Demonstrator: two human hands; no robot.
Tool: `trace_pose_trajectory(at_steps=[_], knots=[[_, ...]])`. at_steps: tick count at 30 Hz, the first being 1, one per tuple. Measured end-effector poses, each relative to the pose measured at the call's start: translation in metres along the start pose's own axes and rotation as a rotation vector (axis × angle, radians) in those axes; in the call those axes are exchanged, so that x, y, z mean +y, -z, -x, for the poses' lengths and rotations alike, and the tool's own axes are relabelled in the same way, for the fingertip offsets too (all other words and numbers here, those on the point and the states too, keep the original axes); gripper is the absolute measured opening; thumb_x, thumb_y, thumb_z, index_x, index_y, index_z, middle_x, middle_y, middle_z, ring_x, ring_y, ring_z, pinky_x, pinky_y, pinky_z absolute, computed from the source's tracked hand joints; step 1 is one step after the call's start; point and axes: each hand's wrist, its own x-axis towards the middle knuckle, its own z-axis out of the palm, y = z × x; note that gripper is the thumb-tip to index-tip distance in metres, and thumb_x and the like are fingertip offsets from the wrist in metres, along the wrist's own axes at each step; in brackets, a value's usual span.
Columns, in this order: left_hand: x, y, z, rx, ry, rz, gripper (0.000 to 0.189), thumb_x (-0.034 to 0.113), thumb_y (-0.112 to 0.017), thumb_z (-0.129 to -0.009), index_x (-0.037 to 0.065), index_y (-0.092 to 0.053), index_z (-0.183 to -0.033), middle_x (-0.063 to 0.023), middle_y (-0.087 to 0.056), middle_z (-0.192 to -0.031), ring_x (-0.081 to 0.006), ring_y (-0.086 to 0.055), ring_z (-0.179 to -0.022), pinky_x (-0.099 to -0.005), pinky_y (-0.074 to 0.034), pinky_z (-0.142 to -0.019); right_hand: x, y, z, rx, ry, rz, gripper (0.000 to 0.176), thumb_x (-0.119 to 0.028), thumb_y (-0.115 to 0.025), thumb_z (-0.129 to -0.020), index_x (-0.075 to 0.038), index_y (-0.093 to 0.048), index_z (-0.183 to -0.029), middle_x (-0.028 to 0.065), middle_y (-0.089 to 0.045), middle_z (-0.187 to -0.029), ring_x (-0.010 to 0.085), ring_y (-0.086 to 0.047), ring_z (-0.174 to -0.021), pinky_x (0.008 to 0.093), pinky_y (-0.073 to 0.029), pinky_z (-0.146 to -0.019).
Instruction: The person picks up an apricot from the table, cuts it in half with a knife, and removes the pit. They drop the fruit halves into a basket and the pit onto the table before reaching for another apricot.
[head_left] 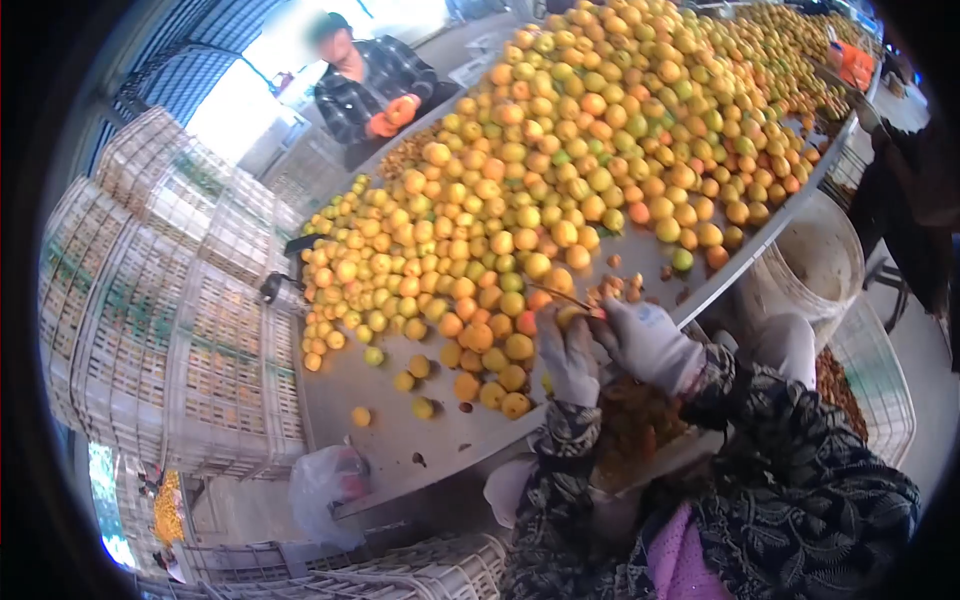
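Observation:
My left hand (pixel 570 358), in a pale glove, is closed around a yellow-orange apricot (pixel 570 316) near the front edge of the metal table (pixel 390 462). Beside it my right hand (pixel 652 342), also gloved, is closed with its fingertips right at the fruit. A thin, dark, stick-like tool (pixel 558 294) sticks out from the right hand's fingers over the apricot; most of its grip is hidden. Small brown pits and scraps (pixel 618 288) lie just beyond the hands. Below them, between my forearms, is a container of wet orange-brown pieces (pixel 640 425).
A large heap of apricots (pixel 560 150) covers much of the table. Stacked plastic crates (pixel 180 320) stand at the left, a white bucket (pixel 805 255) at the right. A clear plastic bag (pixel 325 490) hangs at the near corner. Across the table a person (pixel 365 80) wears orange gloves.

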Motion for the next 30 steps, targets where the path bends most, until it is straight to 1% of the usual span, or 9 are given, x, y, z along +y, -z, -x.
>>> trace_pose_trajectory(at_steps=[2, 3, 5, 8, 9, 12, 16, 24, 30], knots=[[-0.019, 0.012, -0.006, -0.037, -0.448, -0.65, 0.025, 0.01, -0.053, -0.095, 0.002, -0.046, -0.118, -0.0057, -0.052, -0.101, -0.015, -0.05, -0.089, -0.0302, -0.045, -0.082, 0.012, -0.003, -0.003, 0.067, 0.092, 0.166, 0.02, -0.024, -0.059, -0.088, -0.005, -0.053, -0.094, 0.0164, -0.063, -0.075, 0.0373, -0.064, -0.074, 0.0456, -0.049, -0.062], [-0.023, 0.011, -0.001, -0.052, -0.428, -0.646, 0.025, 0.01, -0.053, -0.095, 0.002, -0.046, -0.118, -0.0057, -0.052, -0.101, -0.015, -0.05, -0.089, -0.0302, -0.045, -0.082, 0.018, -0.007, -0.009, 0.077, 0.018, 0.179, 0.02, -0.024, -0.06, -0.087, -0.006, -0.052, -0.094, 0.0164, -0.063, -0.074, 0.0359, -0.064, -0.074, 0.0452, -0.048, -0.061], [0.003, 0.005, -0.004, 0.102, 0.286, 0.546, 0.028, 0.024, -0.054, -0.095, 0.002, -0.054, -0.112, -0.0112, -0.058, -0.103, -0.0208, -0.057, -0.099, -0.0349, -0.047, -0.086, 0.007, 0.011, -0.002, 0.06, -0.032, 0.036, 0.022, -0.026, -0.056, -0.091, -0.005, -0.053, -0.096, 0.0166, -0.064, -0.078, 0.0372, -0.063, -0.078, 0.0448, -0.049, -0.066], [0.007, 0.007, -0.003, 0.065, 0.438, 1.001, 0.039, 0.026, -0.054, -0.097, 0.003, -0.044, -0.127, -0.0092, -0.055, -0.111, -0.0214, -0.055, -0.1, -0.0371, -0.045, -0.09, -0.004, 0.009, 0.016, 0.034, -0.059, -0.139, 0.026, -0.028, -0.052, -0.093, -0.003, -0.053, -0.096, 0.0187, -0.064, -0.081, 0.0396, -0.062, -0.082, 0.0465, -0.048, -0.07], [-0.003, 0.009, -0.003, 0.114, 0.532, 1.084, 0.044, 0.033, -0.053, -0.097, 0.003, -0.044, -0.127, -0.0123, -0.058, -0.109, -0.0236, -0.058, -0.096, -0.0367, -0.051, -0.082, -0.006, 0.007, 0.019, 0.015, -0.074, -0.221, 0.027, -0.028, -0.051, -0.094, -0.002, -0.053, -0.099, 0.0209, -0.064, -0.082, 0.0418, -0.061, -0.084, 0.0475, -0.048, -0.072], [0.017, 0.008, 0.001, -0.058, 0.475, 0.913, 0.046, 0.037, -0.051, -0.097, 0.002, -0.044, -0.127, -0.0142, -0.061, -0.101, -0.025, -0.061, -0.085, -0.0344, -0.054, -0.068, 0.0, -0.011, 0.029, 0.015, -0.055, -0.278, 0.031, -0.029, -0.051, -0.094, 0.0, -0.053, -0.105, 0.0238, -0.063, -0.086, 0.0441, -0.059, -0.087, 0.0488, -0.047, -0.074], [0.005, 0.003, 0.002, -0.024, 0.559, 0.914, 0.046, 0.04, -0.049, -0.098, 0.004, -0.044, -0.126, -0.0148, -0.063, -0.096, -0.0248, -0.063, -0.077, -0.0329, -0.053, -0.057, -0.006, -0.011, 0.029, -0.05, -0.14, -0.172, 0.032, -0.029, -0.051, -0.094, 0.0, -0.054, -0.109, 0.0241, -0.064, -0.088, 0.0436, -0.06, -0.089, 0.0494, -0.047, -0.076], [-0.012, -0.002, 0.008, -0.028, 0.553, 0.917, 0.045, 0.039, -0.052, -0.097, 0.004, -0.046, -0.125, -0.0118, -0.062, -0.109, -0.0216, -0.061, -0.096, -0.0336, -0.051, -0.084, 0.0, -0.016, 0.025, -0.09, -0.158, -0.174, 0.034, -0.031, -0.05, -0.096, 0.0, -0.055, -0.109, 0.0243, -0.064, -0.088, 0.0441, -0.06, -0.089, 0.0477, -0.048, -0.074], [0.004, -0.003, 0.002, -0.199, 0.596, 1.153, 0.043, 0.034, -0.056, -0.095, 0.001, -0.049, -0.122, -0.0137, -0.06, -0.114, -0.0234, -0.061, -0.093, -0.0362, -0.05, -0.086, 0.001, 0.002, 0.025, -0.09, -0.16, -0.35, 0.031, -0.028, -0.05, -0.097, -0.002, -0.055, -0.113, 0.0248, -0.064, -0.094, 0.0431, -0.06, -0.093, 0.0448, -0.047, -0.076]])
